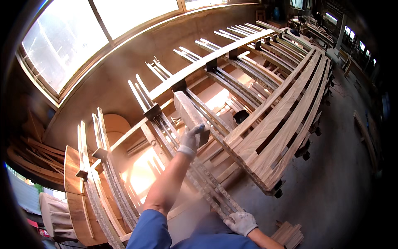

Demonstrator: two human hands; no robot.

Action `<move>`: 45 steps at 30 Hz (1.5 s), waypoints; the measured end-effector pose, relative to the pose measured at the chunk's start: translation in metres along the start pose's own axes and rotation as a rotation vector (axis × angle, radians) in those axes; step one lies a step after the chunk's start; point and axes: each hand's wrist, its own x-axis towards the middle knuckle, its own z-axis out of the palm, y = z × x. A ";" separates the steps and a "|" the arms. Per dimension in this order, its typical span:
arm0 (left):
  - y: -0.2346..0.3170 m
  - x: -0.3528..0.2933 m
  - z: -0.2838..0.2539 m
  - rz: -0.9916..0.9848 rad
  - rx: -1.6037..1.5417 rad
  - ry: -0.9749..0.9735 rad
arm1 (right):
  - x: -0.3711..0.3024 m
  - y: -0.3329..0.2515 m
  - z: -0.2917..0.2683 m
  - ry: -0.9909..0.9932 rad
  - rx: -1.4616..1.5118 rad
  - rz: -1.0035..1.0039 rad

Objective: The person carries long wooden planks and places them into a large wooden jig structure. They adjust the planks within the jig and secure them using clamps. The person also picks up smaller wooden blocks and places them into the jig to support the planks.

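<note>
My left hand (192, 140), in a pale glove with dark fingertips, is closed round the near end of a thick, pale rectangular block (187, 108). The block lies slantwise over the long metal bars of the clamp rack. Lower down, my right hand (241, 223), also gloved, is closed on the near end of a worn clamp bar (211, 195). Its fingertips are partly hidden. To the right, several light wooden boards (269, 128) lie side by side across the bars, with dark gaps between some of them.
A long pale rail (219, 52) with dark brackets crosses the rack. More clamp bars (110, 178) stand at left, near a curved wooden panel (74, 195). Offcuts (287, 235) lie on the floor at lower right. A window (66, 41) fills the upper left.
</note>
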 end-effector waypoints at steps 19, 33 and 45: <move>-0.005 0.077 0.093 -0.324 1.167 0.645 | 0.017 0.038 0.063 0.234 -0.038 -0.023; -0.141 0.258 -0.117 0.023 0.874 0.198 | 0.013 0.026 0.051 0.332 -0.038 -0.029; -0.062 0.236 -0.066 -0.257 0.752 0.344 | 0.018 0.018 0.049 0.261 -0.038 0.071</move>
